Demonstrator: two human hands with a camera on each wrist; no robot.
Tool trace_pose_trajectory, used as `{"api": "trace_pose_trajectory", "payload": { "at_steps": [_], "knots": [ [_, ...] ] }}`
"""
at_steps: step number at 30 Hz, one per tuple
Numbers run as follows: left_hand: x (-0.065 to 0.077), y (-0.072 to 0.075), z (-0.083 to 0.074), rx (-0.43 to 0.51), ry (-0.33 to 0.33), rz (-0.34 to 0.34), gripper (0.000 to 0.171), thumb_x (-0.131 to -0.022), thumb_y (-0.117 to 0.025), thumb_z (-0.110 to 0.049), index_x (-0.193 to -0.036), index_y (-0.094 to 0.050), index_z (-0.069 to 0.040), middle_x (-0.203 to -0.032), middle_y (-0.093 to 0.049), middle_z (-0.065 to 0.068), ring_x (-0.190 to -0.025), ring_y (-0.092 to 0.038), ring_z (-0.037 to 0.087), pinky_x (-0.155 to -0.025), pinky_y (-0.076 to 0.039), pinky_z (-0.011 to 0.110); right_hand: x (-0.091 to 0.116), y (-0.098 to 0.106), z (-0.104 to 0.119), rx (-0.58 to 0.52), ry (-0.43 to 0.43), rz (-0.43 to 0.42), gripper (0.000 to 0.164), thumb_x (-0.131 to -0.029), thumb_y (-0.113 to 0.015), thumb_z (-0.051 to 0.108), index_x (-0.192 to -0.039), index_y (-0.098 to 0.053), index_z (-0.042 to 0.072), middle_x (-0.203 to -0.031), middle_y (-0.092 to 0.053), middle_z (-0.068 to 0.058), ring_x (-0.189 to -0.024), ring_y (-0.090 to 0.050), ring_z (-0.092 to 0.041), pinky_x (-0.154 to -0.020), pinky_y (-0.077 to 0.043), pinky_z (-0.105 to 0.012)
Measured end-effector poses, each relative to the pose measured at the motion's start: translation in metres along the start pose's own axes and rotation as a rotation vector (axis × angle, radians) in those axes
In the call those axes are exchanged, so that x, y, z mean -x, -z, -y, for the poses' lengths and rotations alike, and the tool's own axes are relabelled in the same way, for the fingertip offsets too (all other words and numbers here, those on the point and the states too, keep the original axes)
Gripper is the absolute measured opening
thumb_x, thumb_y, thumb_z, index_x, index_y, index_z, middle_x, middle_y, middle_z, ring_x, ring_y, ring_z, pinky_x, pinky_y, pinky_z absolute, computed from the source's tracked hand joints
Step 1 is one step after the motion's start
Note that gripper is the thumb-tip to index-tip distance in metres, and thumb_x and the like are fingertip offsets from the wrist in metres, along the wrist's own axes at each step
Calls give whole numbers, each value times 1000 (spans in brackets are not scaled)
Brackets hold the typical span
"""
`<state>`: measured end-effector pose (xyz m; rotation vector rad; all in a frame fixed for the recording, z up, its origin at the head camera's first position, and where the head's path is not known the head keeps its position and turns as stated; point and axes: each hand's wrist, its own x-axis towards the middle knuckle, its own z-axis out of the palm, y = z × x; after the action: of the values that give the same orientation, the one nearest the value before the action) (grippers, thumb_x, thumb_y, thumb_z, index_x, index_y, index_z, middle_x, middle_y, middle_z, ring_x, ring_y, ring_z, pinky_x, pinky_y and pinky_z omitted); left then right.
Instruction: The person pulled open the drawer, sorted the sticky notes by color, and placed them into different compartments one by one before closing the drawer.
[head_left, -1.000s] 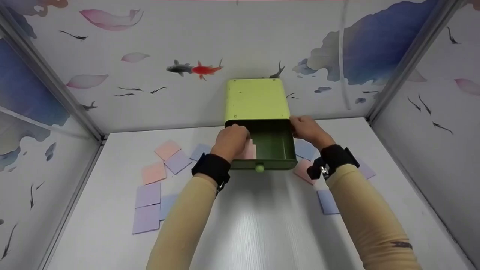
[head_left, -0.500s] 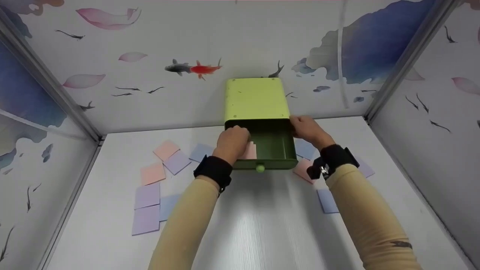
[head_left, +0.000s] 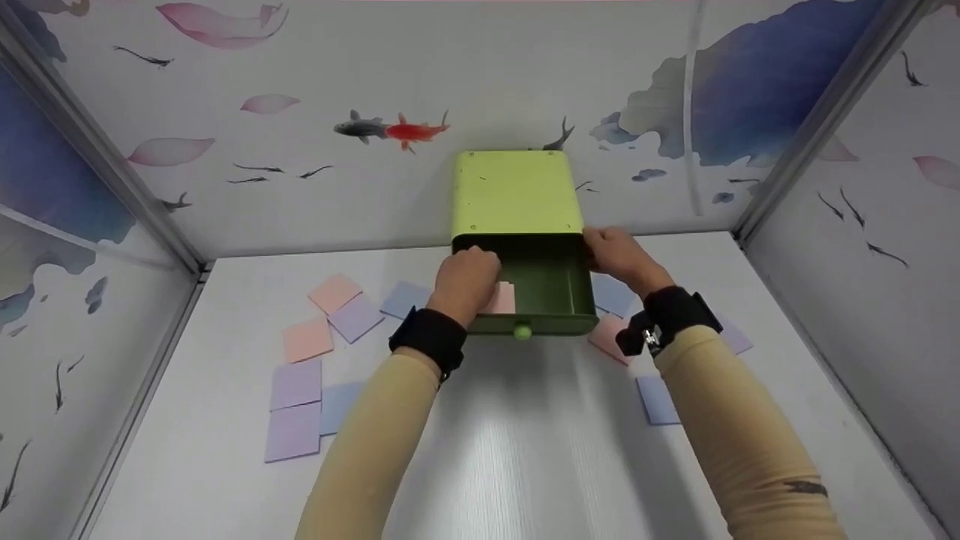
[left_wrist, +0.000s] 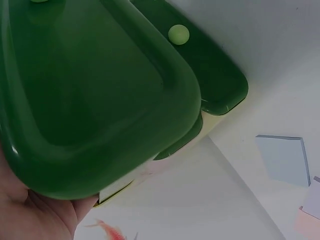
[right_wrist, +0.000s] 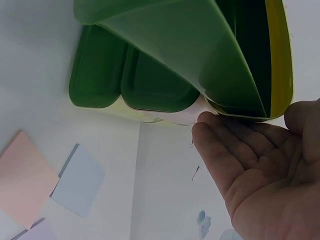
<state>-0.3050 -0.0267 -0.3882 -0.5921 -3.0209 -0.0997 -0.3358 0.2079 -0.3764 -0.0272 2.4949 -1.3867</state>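
Observation:
A yellow-green cabinet (head_left: pixel 517 191) stands against the back wall, its dark green top drawer (head_left: pixel 551 289) pulled out. My left hand (head_left: pixel 466 281) reaches curled into the drawer's left side and pinches pink square cards (head_left: pixel 504 298) there; its fingertips are hidden from above. The left wrist view catches part of that left hand (left_wrist: pixel 42 217) beyond the drawer front. Against the cabinet's right side rests my right hand (head_left: pixel 624 259). In the right wrist view this right hand (right_wrist: pixel 265 172) has fairly straight fingers touching the side near the drawer, with the thumb close to the cabinet edge.
Several pink, lilac and blue cards lie on the white table, among them a lilac card (head_left: pixel 292 433) at left and a blue card (head_left: pixel 658 400) at right. Below the pulled drawer are lower drawers (left_wrist: pixel 215 82). A round knob (head_left: pixel 523 331) juts from the drawer front.
The pink cards sit slightly lower in the drawer, beside the left hand. The right hand keeps its place on the cabinet. The whole head view shifts a little.

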Motion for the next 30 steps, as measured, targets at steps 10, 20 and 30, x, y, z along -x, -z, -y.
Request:
{"api": "trace_pose_trajectory", "payload": {
  "at_steps": [10, 20, 30],
  "knots": [
    [6, 13, 10, 162, 25, -18, 23, -97, -57, -7, -107, -76, -15, -107, -74, 5, -98, -69, 24, -81, -57, 37, -7, -1, -11, 13, 23, 0, 49, -105, -26, 37, -102, -55, -2, -99, -56, -11, -95, -58, -20, -94, -51, -33],
    [24, 35, 50, 271, 96, -199, 19, -96, -62, -19, -109, -75, -13, -107, -74, 3, -100, -69, 22, -88, -55, 36, -8, 0, -11, 4, 18, -9, 45, -105, -28, 38, -87, -48, 2, -84, -49, -5, -86, -54, -22, -84, -50, -30],
    [66, 17, 123, 289, 309, -198, 21, -96, -62, -16, -110, -74, -7, -108, -74, 11, -99, -70, 28, -86, -55, 42, -8, 0, -8, 23, -1, 8, 45, -105, -25, 41, -88, -46, 5, -85, -48, -3, -89, -53, -19, -91, -49, -31]
  ]
}}
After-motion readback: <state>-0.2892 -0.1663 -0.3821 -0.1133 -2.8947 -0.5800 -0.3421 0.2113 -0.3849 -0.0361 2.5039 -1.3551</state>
